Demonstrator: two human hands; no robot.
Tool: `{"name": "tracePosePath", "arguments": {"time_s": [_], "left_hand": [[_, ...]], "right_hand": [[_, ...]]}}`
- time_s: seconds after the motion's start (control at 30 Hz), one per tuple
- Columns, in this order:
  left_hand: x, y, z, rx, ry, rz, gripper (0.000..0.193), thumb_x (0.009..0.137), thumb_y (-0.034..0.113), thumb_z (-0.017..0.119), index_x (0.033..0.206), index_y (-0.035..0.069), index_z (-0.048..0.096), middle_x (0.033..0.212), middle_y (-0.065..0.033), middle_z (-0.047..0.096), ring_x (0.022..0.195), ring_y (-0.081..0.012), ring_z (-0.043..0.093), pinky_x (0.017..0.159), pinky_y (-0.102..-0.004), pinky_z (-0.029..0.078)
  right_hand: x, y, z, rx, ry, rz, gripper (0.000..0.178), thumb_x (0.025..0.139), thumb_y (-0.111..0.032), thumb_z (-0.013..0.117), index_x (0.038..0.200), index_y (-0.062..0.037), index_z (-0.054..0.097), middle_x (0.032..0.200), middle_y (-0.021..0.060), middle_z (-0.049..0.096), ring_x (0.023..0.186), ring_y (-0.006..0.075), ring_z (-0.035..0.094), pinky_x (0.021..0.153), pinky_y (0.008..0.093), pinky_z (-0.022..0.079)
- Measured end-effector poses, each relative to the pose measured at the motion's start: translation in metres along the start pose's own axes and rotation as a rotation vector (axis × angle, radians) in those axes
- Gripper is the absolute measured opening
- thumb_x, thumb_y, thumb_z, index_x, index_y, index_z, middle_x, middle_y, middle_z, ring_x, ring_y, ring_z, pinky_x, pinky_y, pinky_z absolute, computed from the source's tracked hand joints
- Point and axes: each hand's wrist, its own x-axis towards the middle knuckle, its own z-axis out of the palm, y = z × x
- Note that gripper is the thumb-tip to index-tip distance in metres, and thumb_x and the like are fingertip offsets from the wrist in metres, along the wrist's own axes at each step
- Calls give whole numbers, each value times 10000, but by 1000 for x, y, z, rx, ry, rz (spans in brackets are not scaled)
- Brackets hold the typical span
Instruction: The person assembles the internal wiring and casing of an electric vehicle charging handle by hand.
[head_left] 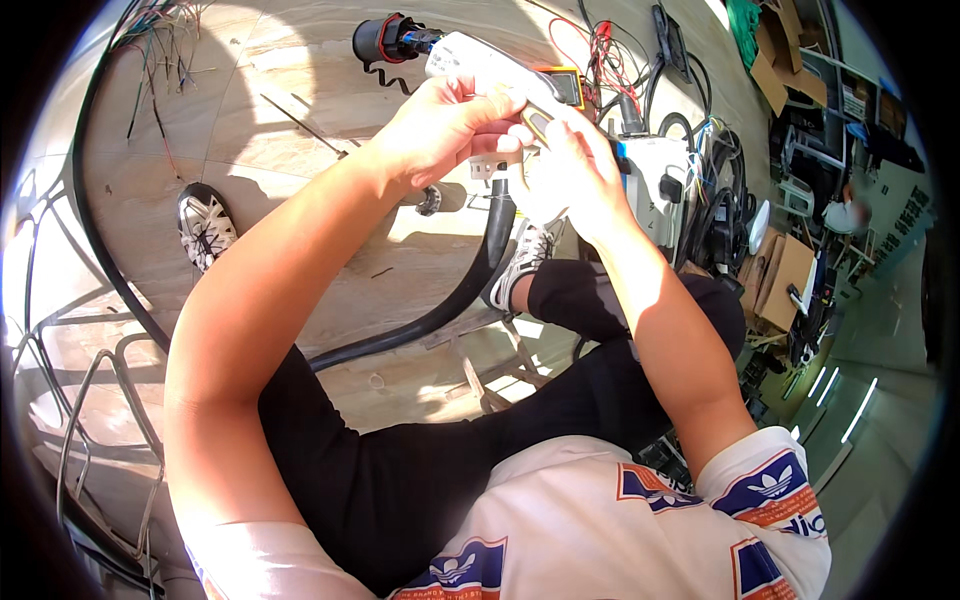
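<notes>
My left hand is closed, its thumb and fingers pinched together close to my right hand. My right hand is closed too, fingers curled. A small loop with a yellowish edge shows between them; its kind and what each hand grips are unclear. Just beyond the hands lies a white plastic casing. At its left end, blue wires lead to a round black connector with a red ring. Below the hands, a thick black cable runs down and left across the floor.
A thin dark rod lies on the tiled floor. Loose coloured wires spread at the far left. An orange-edged meter and red leads are beyond my right hand. To the right stand a pale box, coiled cables and cardboard.
</notes>
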Motion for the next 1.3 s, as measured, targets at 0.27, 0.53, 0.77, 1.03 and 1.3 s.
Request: {"name": "tracePosePath", "arguments": {"time_s": [0.27,0.53,0.77,1.03,1.3], "left_hand": [[-15,-44,-17,679,664,-163,652,896,485,637,1207,-86,587,1008,-210,702,949,-265,695,831,-363,549],[-78,-108,60,1105,416,-298,833,886,483,666,1397,-92,348,1220,-353,576,1155,-439,594,1002,-458,472],[-58,-142,36,1010,464,-274,640,913,359,693,1301,-64,411,1026,-321,653,1022,-445,651,899,-485,511],[-59,-101,32,897,377,-249,562,912,344,701,1229,-82,517,996,-281,678,977,-381,678,860,-431,521],[-79,-62,31,545,248,-332,304,891,125,628,1134,-21,519,652,-59,587,475,-122,535,464,-308,448]], "right_hand": [[17,10,13,-360,267,-47,341,1008,-300,597,1211,-26,614,788,-9,602,596,35,525,500,220,431],[18,0,15,-325,251,84,415,1044,-382,510,1268,-35,557,705,-40,522,492,31,457,431,210,383],[26,1,7,-350,185,118,428,1028,-383,535,1283,-41,573,717,-8,547,534,55,491,473,231,397],[75,-87,-15,-1473,87,-373,373,951,-376,635,1072,-28,689,783,142,663,733,302,660,719,364,513],[145,-78,33,-1950,-472,-520,247,875,-213,603,883,30,646,854,265,672,816,446,661,756,493,530]]}}
